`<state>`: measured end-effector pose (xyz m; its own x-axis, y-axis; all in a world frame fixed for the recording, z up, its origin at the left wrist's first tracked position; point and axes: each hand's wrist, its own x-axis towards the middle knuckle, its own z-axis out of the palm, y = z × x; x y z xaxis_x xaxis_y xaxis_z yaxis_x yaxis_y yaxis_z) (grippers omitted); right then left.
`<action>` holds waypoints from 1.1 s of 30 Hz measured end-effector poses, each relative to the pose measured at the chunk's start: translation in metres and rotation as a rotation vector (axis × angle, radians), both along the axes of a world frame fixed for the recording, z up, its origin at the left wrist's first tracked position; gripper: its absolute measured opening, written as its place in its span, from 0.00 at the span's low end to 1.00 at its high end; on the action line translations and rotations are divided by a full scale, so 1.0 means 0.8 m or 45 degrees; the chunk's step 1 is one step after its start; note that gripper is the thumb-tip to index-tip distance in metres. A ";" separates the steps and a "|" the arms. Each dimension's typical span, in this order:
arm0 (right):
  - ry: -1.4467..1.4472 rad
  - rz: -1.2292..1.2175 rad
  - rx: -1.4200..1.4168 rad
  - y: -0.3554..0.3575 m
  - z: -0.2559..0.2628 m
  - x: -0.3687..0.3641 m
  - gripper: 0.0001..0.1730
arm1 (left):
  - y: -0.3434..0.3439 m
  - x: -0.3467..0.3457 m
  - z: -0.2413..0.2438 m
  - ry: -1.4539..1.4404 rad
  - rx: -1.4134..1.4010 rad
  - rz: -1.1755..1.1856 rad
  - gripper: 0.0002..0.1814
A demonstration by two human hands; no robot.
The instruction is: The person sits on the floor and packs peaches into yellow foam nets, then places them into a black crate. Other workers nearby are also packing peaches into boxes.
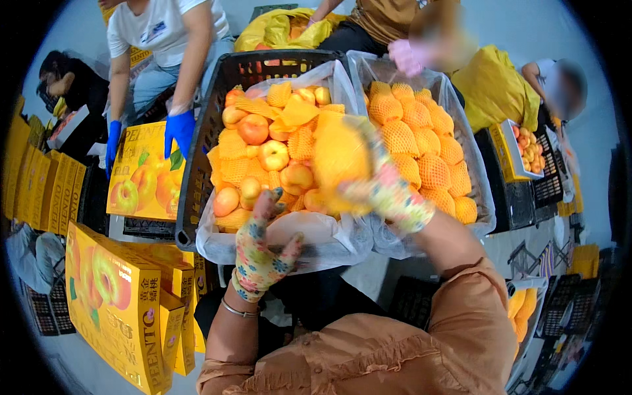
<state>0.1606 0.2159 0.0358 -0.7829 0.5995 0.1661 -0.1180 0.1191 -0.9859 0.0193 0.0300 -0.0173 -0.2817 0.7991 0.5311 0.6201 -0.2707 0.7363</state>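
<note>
My left hand (264, 249), in a floral glove, has its fingers apart at the near edge of a black crate (190, 197) with a white plastic liner (340, 237). Inside lie bare flat peaches (273, 155) mixed with orange foam net sleeves (232, 148). Over the crate's right side, my right hand (395, 187), in a matching glove, grips a motion-blurred orange foam net (342, 158); whether a peach is inside cannot be told. Beyond my right hand, a second lined crate (481, 182) holds rows of peaches wrapped in foam nets (400, 138).
Blue-gloved hands (178, 133) of another person touch a yellow printed carton (143, 173) at left. More cartons (108, 296) stand near my left arm. A pink-gloved hand (406, 57) is behind the right crate. Yellow bags (493, 94) and a box of peaches (529, 153) lie further right.
</note>
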 end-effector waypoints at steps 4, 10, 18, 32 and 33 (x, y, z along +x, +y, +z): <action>0.033 -0.602 -0.198 0.071 0.026 0.049 0.40 | -0.003 0.012 0.009 -0.342 -0.239 0.089 0.32; -0.548 -0.436 0.304 0.074 -0.009 0.118 0.39 | -0.002 0.011 -0.009 -0.139 -0.186 0.077 0.26; -1.018 -0.106 0.872 0.043 -0.019 0.123 0.38 | 0.003 0.009 0.002 0.002 -0.210 0.082 0.23; -1.157 0.221 0.998 0.023 0.000 0.124 0.31 | -0.006 -0.001 0.010 -1.205 0.365 0.291 0.22; -1.193 0.223 0.995 0.029 -0.001 0.120 0.32 | -0.006 -0.007 0.008 -1.238 0.430 0.313 0.22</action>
<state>0.2563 0.2392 0.0347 -0.8527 0.4662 -0.2357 0.5224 0.7683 -0.3699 0.0139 0.0251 -0.0110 -0.8393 0.5149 0.1744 -0.1299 -0.5014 0.8554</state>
